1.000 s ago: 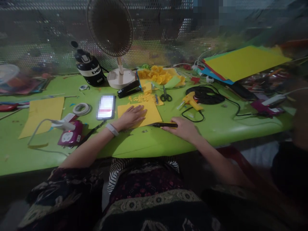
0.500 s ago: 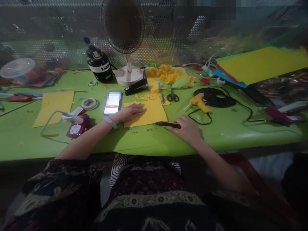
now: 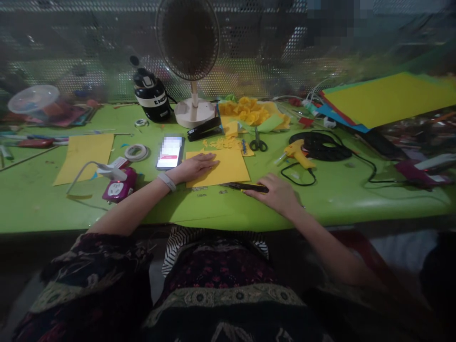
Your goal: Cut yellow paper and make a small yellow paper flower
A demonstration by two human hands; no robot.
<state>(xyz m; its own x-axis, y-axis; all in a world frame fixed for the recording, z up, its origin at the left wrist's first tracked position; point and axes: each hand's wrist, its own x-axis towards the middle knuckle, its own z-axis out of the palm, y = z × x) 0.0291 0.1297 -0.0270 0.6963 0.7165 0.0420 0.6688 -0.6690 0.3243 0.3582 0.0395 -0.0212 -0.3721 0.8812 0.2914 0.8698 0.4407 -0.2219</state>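
Observation:
My left hand [image 3: 199,167] lies flat on a yellow paper sheet [image 3: 231,168], its fingers stretched out to the right. By the sheet's lower right corner, my right hand [image 3: 278,194] is closed around a black and yellow box cutter [image 3: 253,187], which lies low over the table and points left along the sheet's near edge. Whether its blade is out I cannot tell. Small yellow paper scraps [image 3: 224,143] are spread just behind the sheet. A phone [image 3: 170,153] with a lit screen sits left of it, and scissors [image 3: 258,142] rest to its back right.
The green table [image 3: 199,209] also carries a black stapler [image 3: 204,129], yellow paper flowers [image 3: 249,111], a yellow glue gun [image 3: 298,153] with its cord, a tape roll [image 3: 136,152], a purple power adapter [image 3: 120,186], a black bottle [image 3: 153,102], a fan [image 3: 194,111] and stacked coloured sheets [image 3: 392,102].
The whole view has shifted slightly, so things on the table appear a little further right. Both hands keep their places on the sheet and the box cutter.

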